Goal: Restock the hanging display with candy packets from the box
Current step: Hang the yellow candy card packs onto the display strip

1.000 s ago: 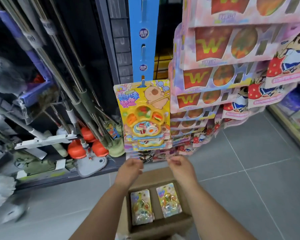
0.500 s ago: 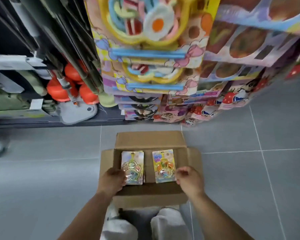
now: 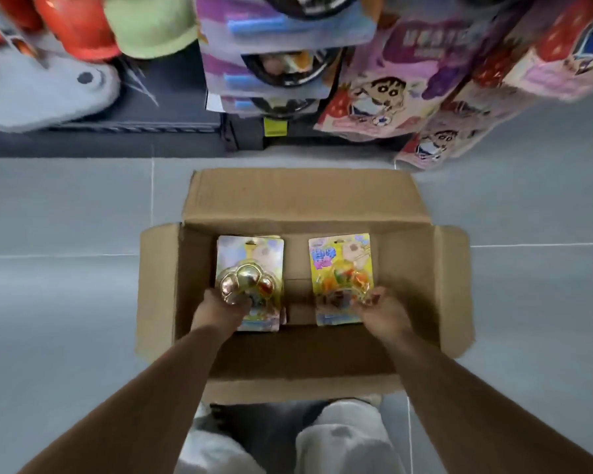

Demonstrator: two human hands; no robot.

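Down in the box [image 3: 302, 200], the left packet [image 3: 250, 265] is being gripped by the left hand [image 3: 220, 311], the right packet [image 3: 336, 265] is being pinched by the right hand [image 3: 386, 314].

Inside the open cardboard box [image 3: 409, 278], the left hand [image 3: 220, 310] grips the left candy packet [image 3: 250, 256] at its near end; the right hand [image 3: 386, 314] touches the right candy packet [image 3: 339, 261] at its right edge.

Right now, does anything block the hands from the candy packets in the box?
Nothing visible. The box stands open; the left hand touches the left packet, the right hand the right packet, at its lower edge.
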